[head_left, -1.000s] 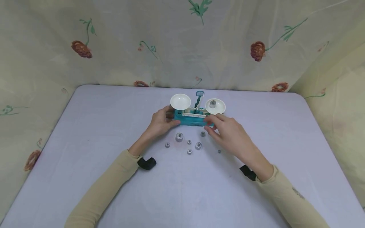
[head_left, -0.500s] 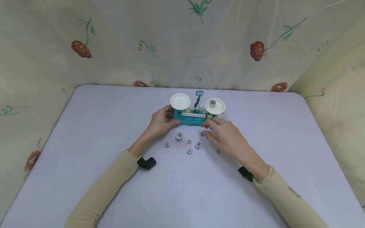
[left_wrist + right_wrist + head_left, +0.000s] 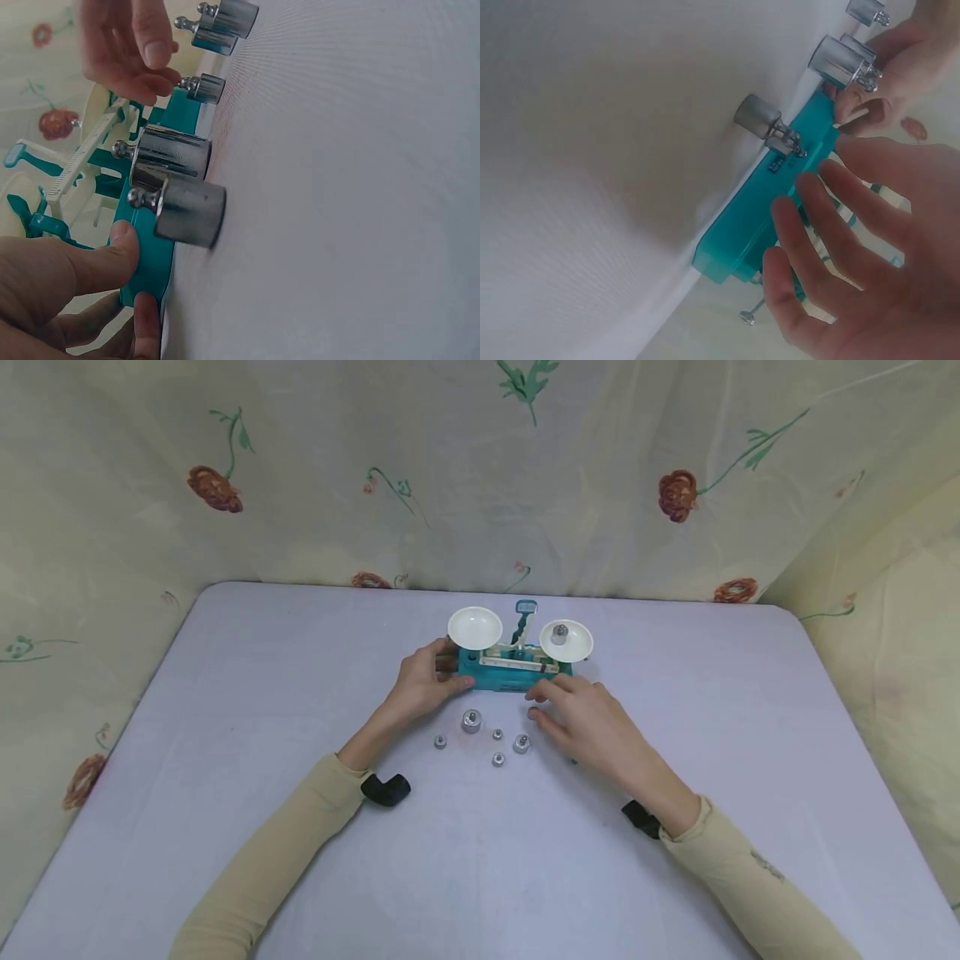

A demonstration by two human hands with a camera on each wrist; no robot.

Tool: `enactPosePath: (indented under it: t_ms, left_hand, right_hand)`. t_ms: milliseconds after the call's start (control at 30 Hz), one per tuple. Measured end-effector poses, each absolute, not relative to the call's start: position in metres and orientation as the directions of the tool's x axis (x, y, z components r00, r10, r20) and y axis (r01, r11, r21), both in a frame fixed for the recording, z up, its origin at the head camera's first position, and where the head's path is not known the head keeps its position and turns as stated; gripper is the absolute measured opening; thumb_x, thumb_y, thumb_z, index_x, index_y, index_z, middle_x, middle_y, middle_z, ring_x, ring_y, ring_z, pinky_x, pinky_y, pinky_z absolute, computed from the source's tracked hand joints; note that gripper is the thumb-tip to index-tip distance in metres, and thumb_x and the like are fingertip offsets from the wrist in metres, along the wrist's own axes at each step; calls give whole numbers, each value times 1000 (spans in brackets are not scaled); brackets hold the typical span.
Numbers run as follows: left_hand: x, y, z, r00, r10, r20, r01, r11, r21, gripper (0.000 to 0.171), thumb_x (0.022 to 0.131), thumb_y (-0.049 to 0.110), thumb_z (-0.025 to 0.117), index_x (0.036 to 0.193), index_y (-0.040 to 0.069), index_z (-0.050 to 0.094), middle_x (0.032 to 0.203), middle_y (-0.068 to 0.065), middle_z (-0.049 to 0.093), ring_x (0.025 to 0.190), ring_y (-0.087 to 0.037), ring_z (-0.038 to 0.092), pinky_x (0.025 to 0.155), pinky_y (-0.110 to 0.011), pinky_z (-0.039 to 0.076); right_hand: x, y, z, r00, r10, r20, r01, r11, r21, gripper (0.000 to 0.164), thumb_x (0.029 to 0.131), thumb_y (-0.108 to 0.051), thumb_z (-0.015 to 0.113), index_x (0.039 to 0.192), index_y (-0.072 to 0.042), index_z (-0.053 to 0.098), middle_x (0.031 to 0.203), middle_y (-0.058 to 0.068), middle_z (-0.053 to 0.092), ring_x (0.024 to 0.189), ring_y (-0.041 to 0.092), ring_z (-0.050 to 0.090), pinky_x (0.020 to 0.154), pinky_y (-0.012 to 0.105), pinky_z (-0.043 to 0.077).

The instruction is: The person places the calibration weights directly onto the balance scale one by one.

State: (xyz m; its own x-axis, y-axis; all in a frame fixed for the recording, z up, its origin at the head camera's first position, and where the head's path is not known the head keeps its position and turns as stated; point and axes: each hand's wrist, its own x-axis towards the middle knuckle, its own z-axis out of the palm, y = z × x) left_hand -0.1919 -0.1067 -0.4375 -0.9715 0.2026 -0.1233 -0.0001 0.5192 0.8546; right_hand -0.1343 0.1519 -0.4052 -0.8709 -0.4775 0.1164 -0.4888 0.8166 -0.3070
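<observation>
A teal balance scale (image 3: 498, 678) with two white pans stands near the back of the table. My left hand (image 3: 422, 683) grips the left end of its base, thumb on the front face and fingers round the end. A metal weight (image 3: 559, 634) sits in the right pan (image 3: 577, 651); the left pan (image 3: 475, 628) holds nothing. My right hand (image 3: 592, 722) hovers before the right end of the base with fingers loosely bent, holding nothing. In the right wrist view its fingers (image 3: 789, 232) overlap the teal base. The white beam (image 3: 513, 663) shows a dark mark near its right end.
Several silver knobbed weights stand before the scale, among them a large weight (image 3: 471, 721), a medium weight (image 3: 522, 743) and a small weight (image 3: 440, 742). The right hand covers others in the head view. A flowered curtain (image 3: 465, 485) hangs behind the table (image 3: 315, 635).
My right hand has drawn back from the right end of the beam, toward me and slightly left, uncovering the dark mark there. My left hand and the scale have stayed put.
</observation>
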Motion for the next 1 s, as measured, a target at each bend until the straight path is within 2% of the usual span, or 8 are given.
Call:
enactPosePath:
  t_ms: [233, 600, 1000]
  left_hand:
    - [-192, -106, -439, -972, 207, -113, 11, 520, 854, 64, 100, 15, 78, 156, 2, 50, 152, -23, 62, 137, -39, 65, 115, -46, 57]
    - [-192, -106, -436, -973, 195, -124, -3, 525, 851, 64, 100, 15, 78, 156, 2, 50, 152, -22, 61, 138, -39, 64, 116, -46, 57]
    - [-191, -105, -435, -974, 187, -131, -12, 532, 847, 63, 100, 15, 78, 155, 3, 51, 152, -22, 62, 140, -38, 63, 116, -46, 57]
  right_hand:
    - [-134, 151, -410, -873, -478, 96, -483, 820, -307, 22, 103, -21, 74, 122, -11, 77, 116, 8, 78, 99, 24, 71, 87, 51, 59]
    - [-136, 149, -412, -880, -471, 58, -464, 831, -307, 23, 103, -23, 74, 123, -12, 77, 118, 7, 77, 106, 24, 71, 92, 54, 58]
    - [-138, 149, -410, -870, -492, -33, -461, 836, -299, 29, 101, -28, 77, 127, -13, 76, 125, 12, 76, 111, 29, 71, 96, 59, 56]
